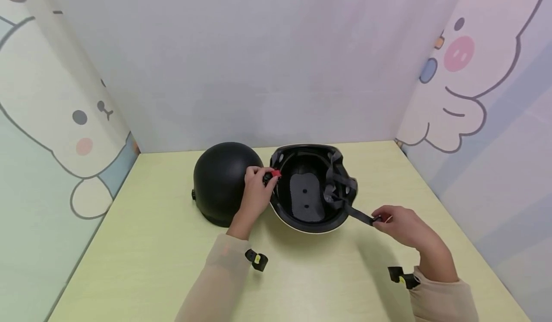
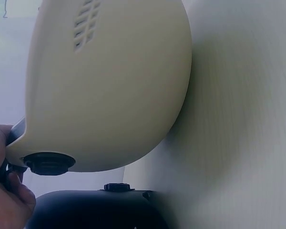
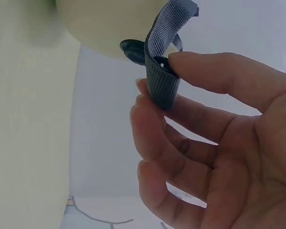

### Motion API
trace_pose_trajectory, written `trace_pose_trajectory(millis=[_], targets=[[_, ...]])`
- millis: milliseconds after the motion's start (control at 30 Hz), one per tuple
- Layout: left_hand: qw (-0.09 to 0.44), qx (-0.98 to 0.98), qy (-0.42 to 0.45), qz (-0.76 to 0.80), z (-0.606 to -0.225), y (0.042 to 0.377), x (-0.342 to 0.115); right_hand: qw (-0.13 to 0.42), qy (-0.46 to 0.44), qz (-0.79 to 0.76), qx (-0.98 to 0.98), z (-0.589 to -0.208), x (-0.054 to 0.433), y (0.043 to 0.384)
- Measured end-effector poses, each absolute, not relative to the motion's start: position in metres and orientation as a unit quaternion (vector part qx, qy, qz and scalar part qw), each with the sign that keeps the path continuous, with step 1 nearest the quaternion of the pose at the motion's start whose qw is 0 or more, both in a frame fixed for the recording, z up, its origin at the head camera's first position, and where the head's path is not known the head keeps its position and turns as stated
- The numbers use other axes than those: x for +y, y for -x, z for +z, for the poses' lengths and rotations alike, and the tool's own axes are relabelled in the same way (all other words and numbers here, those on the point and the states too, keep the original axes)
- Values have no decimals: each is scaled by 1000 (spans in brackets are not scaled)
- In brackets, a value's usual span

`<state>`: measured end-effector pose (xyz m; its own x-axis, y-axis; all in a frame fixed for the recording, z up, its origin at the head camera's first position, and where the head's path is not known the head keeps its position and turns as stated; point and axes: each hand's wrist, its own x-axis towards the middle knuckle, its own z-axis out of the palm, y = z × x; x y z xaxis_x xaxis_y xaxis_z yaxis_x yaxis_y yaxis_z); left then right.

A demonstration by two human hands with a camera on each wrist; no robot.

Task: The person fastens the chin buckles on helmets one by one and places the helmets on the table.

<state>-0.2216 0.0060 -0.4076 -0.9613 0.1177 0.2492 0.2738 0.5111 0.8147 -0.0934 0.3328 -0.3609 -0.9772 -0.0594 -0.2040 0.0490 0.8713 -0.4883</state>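
Observation:
A cream helmet [image 2: 109,86] is tipped with its black padded inside [image 1: 306,200] toward the head camera. My left hand [image 1: 255,195] is at its left rim, pinching a black buckle piece with a red part [image 1: 276,173]. On the other side my right hand [image 1: 405,227] pinches the end of a dark webbing strap [image 1: 360,215] between thumb and fingers. That strap is drawn out from the helmet's right side, and its end folds into a loop in the right wrist view. More grey straps [image 1: 338,178] lie bunched along the inner right edge.
A glossy black helmet [image 1: 224,183] sits dome up just left of the cream one, partly behind my left hand. Both stand toward the back of a pale yellow table [image 1: 129,255]. Walls with cartoon animals [image 1: 465,68] enclose the table at the back and sides.

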Motion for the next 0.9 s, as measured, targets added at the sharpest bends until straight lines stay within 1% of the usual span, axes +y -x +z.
trace_pose_trajectory(millis=[300,500,700,900], targets=[[79,-866,115,-480,-407,223,6,96,3,-257,962,-382,350,96],[80,-865,114,-483,-408,223,6,103,2,-270,957,-393,355,99],[78,-866,111,-481,-409,223,6,92,14,-276,957,-397,349,106],[77,-866,111,-481,-410,224,6,86,16,-304,949,-390,337,109]])
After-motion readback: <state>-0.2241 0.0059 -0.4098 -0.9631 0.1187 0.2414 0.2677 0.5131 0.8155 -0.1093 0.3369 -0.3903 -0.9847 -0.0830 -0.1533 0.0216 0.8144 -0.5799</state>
